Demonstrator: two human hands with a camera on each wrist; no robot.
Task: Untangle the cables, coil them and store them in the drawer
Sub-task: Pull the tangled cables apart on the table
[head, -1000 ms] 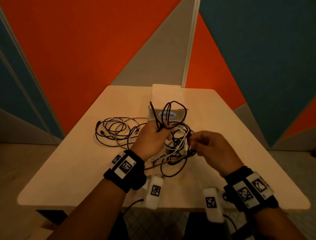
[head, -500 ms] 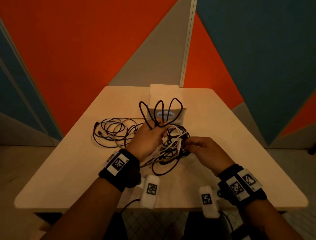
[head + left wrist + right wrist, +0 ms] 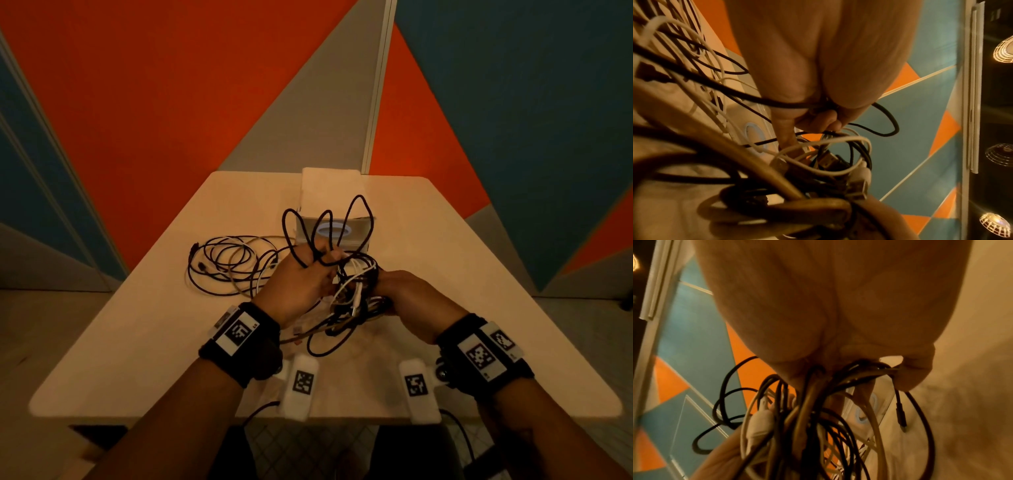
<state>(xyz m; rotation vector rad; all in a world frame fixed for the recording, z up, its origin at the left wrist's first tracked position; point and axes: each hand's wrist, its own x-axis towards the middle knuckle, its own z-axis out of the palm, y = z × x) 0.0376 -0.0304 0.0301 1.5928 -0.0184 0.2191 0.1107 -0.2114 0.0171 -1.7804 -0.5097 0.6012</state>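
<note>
Cables are nowhere near stored: the job looks to be in its early untangling stage. Largest first, the table (image 3: 462, 308) carries everything, and at its far middle stands the drawer (image 3: 337, 229), a small pale unit with a ring handle on its clear front; from here I cannot tell whether it is open, though nothing seems to lie in it. Left of centre a loose pile (image 3: 229, 263) of black and white leads sprawls flat on the table, uncoiled and untouched. In front of the drawer, lifted off the surface, hangs the knot (image 3: 356, 291), a mixed clump of black, white and tan strands with plugs poking out. The left hand (image 3: 298, 284) is curled round one side of it, black loops (image 3: 325, 226) standing up above its fingers. The right hand (image 3: 411, 298) grips the other side, thumb and fingers closed over a bunch of strands. Both hands sit close together on the clump.

Nothing is yet separated or wound. Left to do, by my reading: free each lead, coil every one, pile included, and put them in the drawer.
</note>
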